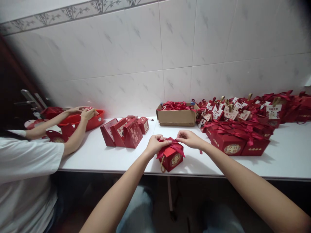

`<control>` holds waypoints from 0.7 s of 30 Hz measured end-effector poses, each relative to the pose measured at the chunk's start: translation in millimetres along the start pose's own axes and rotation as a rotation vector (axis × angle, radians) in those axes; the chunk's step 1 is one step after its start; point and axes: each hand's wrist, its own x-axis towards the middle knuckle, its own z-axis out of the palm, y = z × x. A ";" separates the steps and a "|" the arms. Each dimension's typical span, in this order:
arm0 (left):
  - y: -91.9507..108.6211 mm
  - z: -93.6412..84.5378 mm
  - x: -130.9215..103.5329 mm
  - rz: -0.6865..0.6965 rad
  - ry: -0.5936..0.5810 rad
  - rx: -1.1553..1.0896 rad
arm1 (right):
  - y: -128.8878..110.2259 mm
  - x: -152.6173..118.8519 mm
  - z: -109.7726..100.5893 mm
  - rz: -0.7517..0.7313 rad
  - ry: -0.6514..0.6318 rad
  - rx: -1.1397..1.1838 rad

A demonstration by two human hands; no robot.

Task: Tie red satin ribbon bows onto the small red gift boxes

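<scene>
A small red gift box with gold lettering stands near the table's front edge, a gold cord handle hanging at its left side. Dark red ribbon lies across its top in a bow shape. My left hand pinches the ribbon at the upper left of the box. On the other side, my right hand has its thumb and finger closed on the ribbon at the upper right.
Finished-looking red boxes crowd the right. Behind, a cardboard box holds red ribbons. Red triangular cartons stand left of centre. At far left, a person in a white shirt works over a red basin.
</scene>
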 end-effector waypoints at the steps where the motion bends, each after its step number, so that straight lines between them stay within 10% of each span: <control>1: -1.0 -0.7 -0.9 -0.010 -0.010 -0.010 | -2.1 -2.7 -2.4 0.015 0.003 -0.007; 13: 5.0 -2.1 -7.9 -0.154 0.018 -0.042 | 10.6 -9.9 -6.7 0.005 0.011 0.098; 17: 12.1 -11.3 -12.8 -0.193 -0.096 -0.103 | 8.5 -9.7 -7.5 -0.014 0.226 0.188; 21: 16.8 -15.5 -18.2 -0.158 -0.118 -0.125 | -15.0 -21.3 12.1 -0.246 0.252 0.044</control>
